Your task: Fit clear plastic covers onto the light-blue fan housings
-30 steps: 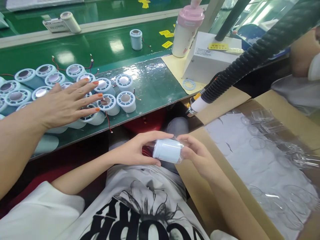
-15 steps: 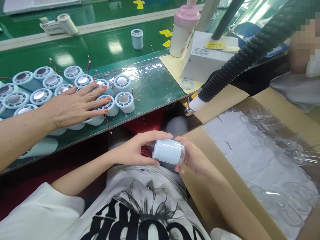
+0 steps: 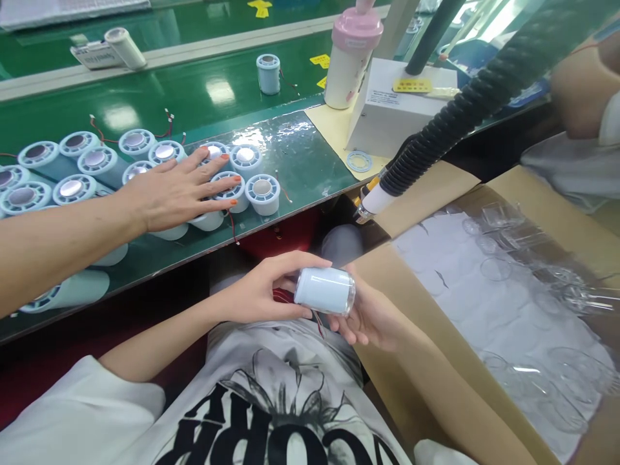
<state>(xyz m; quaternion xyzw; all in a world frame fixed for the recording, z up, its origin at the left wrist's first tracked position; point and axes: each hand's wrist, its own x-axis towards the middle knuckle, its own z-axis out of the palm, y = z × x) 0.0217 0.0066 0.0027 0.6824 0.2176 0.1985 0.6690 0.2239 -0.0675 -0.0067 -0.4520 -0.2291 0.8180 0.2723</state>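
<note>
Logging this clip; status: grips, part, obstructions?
Left grip closed on blue cylinder. Right grip at its clear end, contact unclear. Co-worker's hand apart, over bench cylinders.

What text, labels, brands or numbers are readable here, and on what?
No whole word is legible.
White T-shirt: large black letters, cut off by the picture's edge.
White equipment box: print too small.
Its yellow label: too small.
Yellow stickers on green surface: too small.
Small box on ledge: blurred lettering.

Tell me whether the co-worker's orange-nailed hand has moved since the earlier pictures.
Yes. Judged against the beige sheet, the co-worker's hand has moved rightward across the view, nearer to that sheet.
</note>
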